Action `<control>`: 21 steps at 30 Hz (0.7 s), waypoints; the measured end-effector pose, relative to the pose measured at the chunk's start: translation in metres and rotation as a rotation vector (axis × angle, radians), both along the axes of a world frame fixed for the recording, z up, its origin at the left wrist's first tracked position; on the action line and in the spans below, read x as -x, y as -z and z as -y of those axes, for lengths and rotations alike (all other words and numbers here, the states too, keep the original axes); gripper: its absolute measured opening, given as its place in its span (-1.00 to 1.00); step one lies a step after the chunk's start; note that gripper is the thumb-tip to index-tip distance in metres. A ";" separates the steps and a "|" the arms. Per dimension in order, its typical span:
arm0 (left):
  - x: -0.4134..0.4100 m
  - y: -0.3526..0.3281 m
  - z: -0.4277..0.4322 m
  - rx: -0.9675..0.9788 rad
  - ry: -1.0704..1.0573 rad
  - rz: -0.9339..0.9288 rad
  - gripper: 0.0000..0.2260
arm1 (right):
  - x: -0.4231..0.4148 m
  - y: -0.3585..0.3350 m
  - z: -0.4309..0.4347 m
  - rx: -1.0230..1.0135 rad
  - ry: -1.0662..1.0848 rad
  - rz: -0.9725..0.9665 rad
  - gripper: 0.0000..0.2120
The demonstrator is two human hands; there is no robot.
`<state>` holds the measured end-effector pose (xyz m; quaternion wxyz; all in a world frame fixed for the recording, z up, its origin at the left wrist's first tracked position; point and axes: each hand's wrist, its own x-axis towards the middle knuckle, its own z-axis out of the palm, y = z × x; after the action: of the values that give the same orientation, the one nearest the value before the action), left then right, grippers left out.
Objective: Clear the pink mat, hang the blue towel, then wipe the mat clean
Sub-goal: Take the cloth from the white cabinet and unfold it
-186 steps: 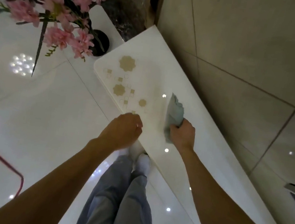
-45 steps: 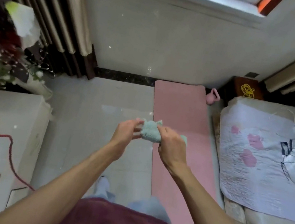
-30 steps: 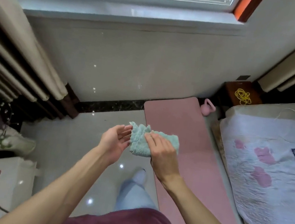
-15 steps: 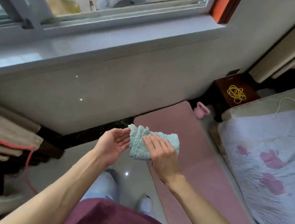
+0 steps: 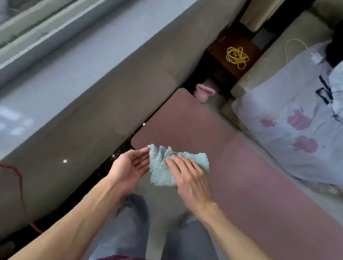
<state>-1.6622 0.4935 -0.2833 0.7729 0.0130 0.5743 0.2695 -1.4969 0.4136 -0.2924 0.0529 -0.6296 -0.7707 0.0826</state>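
Wiping is looking like all that is remaining: the pink mat (image 5: pixel 258 189) is lying bare, and the right hand (image 5: pixel 189 178) is pinching the fluffy cloth (image 5: pixel 160 166) under flattened fingers over its edge, the left hand (image 5: pixel 130 168) touching it with straight fingers.

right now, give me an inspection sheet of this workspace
surface: mat flat on floor, visible part bare
job's things: cloth held in the air between both grips
clutter: kettlebell beyond mat's far corner; bedding beside mat
grips: left grip palm up, fingers touching cloth's edge; right grip holds cloth, fingers over it
cables: red cable along wall; yellow cord on brown stand; white charger lead on bedding
surroundings: window sill on the left
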 end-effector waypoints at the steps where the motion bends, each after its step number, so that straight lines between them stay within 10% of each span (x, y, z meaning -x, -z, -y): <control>1: 0.000 0.004 -0.009 0.011 0.026 -0.001 -0.76 | 0.004 0.002 -0.008 -0.001 0.036 0.001 -0.54; 21: -0.077 0.135 -0.096 0.043 0.165 0.006 -0.71 | -0.065 0.129 -0.070 0.143 0.291 -0.091 -0.41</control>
<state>-1.5854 0.5892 -0.4180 0.7944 0.0428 0.5745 0.1923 -1.4323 0.4835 -0.4212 0.0542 -0.7323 -0.6603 0.1573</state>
